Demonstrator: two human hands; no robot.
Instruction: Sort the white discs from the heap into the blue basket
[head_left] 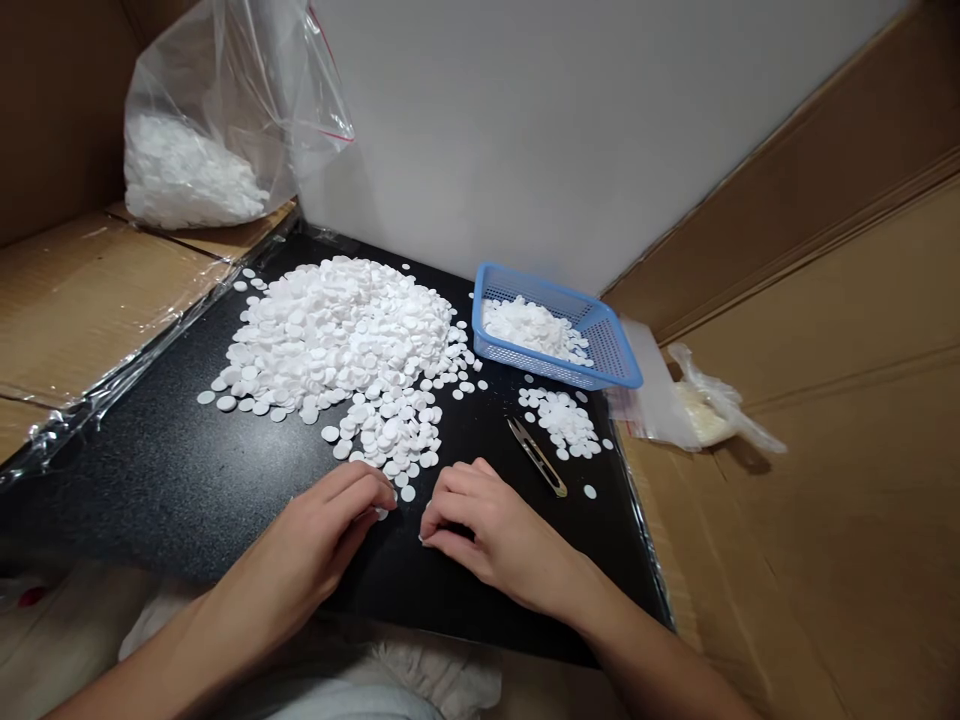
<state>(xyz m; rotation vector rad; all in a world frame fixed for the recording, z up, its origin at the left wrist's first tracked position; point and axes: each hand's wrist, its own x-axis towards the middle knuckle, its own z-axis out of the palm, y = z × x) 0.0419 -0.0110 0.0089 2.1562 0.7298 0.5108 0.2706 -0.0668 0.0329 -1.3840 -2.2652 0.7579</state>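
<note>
A big heap of small flat white discs point(337, 330) covers the back of the black tabletop, with a looser spread point(394, 425) reaching toward my hands. At the front of that spread, my left hand point(349, 515) has its fingers curled and closed on a white disc point(382, 514), partly hidden under the fingertips. Just to the right, my right hand point(480, 520) pinches thumb and forefinger together near the table surface. A tiny white edge shows at that pinch; what it belongs to is mostly hidden. Thread snips point(537, 457) lie right of my right hand.
A blue mesh basket point(559, 365) holding white discs stands at the back right, with a small group of discs point(566, 425) before it. One clear bag point(195, 175) of white pieces sits back left; another plastic bag point(705, 415) lies on the right-hand cardboard. A white wall point(562, 130) rises behind.
</note>
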